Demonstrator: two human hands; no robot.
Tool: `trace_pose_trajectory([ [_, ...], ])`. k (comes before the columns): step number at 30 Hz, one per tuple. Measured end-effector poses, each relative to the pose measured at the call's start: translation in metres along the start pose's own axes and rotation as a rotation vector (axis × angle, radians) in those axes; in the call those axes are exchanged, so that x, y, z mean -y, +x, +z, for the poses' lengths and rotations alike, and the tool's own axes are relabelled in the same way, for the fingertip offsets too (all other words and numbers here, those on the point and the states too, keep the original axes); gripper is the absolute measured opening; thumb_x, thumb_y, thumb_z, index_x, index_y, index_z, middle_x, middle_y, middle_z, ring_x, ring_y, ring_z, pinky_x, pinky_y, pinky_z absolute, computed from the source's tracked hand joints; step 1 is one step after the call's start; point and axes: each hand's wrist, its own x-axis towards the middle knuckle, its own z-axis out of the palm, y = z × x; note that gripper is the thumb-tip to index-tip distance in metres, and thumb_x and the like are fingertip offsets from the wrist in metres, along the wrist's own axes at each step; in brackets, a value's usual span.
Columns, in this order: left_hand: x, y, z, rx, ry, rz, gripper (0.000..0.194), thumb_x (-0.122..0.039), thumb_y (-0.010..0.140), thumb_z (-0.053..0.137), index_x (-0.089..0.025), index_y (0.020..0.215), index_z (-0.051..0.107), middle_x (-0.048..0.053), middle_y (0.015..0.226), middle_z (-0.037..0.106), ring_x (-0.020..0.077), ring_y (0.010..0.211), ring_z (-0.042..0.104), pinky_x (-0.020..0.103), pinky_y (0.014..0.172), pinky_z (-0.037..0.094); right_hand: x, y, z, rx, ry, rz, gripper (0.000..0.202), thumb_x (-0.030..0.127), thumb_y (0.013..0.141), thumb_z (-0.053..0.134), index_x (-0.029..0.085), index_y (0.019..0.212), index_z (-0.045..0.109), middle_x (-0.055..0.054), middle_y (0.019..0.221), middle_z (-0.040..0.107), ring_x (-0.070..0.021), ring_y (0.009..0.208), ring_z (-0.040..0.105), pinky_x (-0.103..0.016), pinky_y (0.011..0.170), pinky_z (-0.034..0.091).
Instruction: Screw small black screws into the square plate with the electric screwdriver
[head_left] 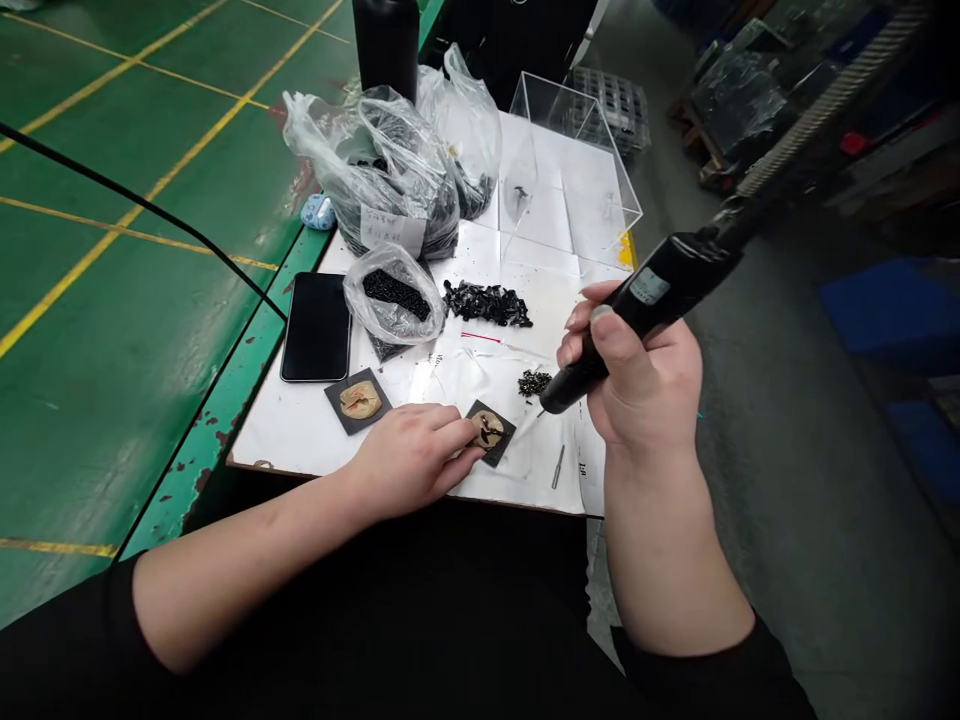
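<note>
My right hand (637, 375) is wrapped round a black electric screwdriver (652, 295), tilted so its thin bit points down and left over the table. Below the tip is a small heap of brassy and dark screws (535, 383). My left hand (420, 450) rests low on the table, fingers closed together at the left side of a dark square pad (501, 452) with a tan round middle. On that pad lies a small black part (491, 431), pinched at its left end by my fingertips, which partly hide it. A second square pad (337, 402) with a tan centre lies left of my hand.
A phone (316, 328) lies at the table's left edge. An open bag of black pieces (394, 300), a pile of black parts (487, 304), larger plastic bags (390, 170) and a clear box (577, 190) stand farther back. A loose metal bit (558, 467) lies near the front edge.
</note>
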Motion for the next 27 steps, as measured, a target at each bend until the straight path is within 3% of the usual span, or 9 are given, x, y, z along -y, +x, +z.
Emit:
trace_pose_trajectory([
  [3,0.0,0.001,0.0,-0.003,0.002,0.008,0.025,-0.038,0.115,0.056,-0.02,0.111,0.072,0.003,0.092,0.073,0.0189,0.082,0.07,0.033,0.073,0.051,-0.002,0.001,0.007,-0.001,0.026,-0.057,0.046,0.059,0.086,0.093,0.027,0.11,0.071,0.003,0.078,0.07,-0.0168,0.062,0.066,-0.035,0.06,0.059],
  [7,0.0,0.001,0.0,-0.014,0.003,0.016,0.024,-0.038,0.114,0.057,-0.02,0.11,0.072,0.002,0.092,0.073,0.0193,0.081,0.07,0.034,0.072,0.051,-0.013,-0.001,0.013,-0.028,0.06,-0.113,0.047,0.061,0.087,0.09,0.028,0.111,0.067,0.008,0.064,0.061,-0.0155,0.049,0.056,-0.032,0.05,0.05],
  [14,0.0,0.001,-0.001,0.009,0.002,0.017,0.027,-0.039,0.115,0.054,-0.02,0.106,0.071,0.002,0.09,0.071,0.0184,0.08,0.068,0.033,0.071,0.05,-0.025,-0.003,0.011,-0.074,0.006,-0.071,0.049,0.062,0.081,0.093,0.029,0.107,0.067,0.008,0.06,0.061,-0.0152,0.045,0.052,-0.031,0.047,0.045],
  [19,0.0,0.002,-0.002,-0.012,-0.066,-0.002,0.026,-0.039,0.115,0.055,-0.021,0.11,0.073,0.003,0.093,0.071,0.0188,0.083,0.069,0.033,0.072,0.051,-0.008,-0.01,0.007,-0.089,0.011,-0.143,0.039,0.055,0.087,0.09,0.028,0.109,0.07,0.006,0.063,0.061,-0.0157,0.045,0.05,-0.033,0.047,0.046],
  [27,0.002,0.003,-0.003,-0.111,-0.276,-0.113,0.017,-0.035,0.11,0.068,-0.022,0.116,0.077,0.005,0.108,0.075,0.0175,0.097,0.074,0.029,0.081,0.056,0.031,-0.04,0.033,-0.106,-0.041,-0.241,0.042,0.074,0.095,0.077,0.034,0.106,0.069,0.007,0.065,0.046,-0.0138,0.044,0.041,-0.03,0.044,0.044],
])
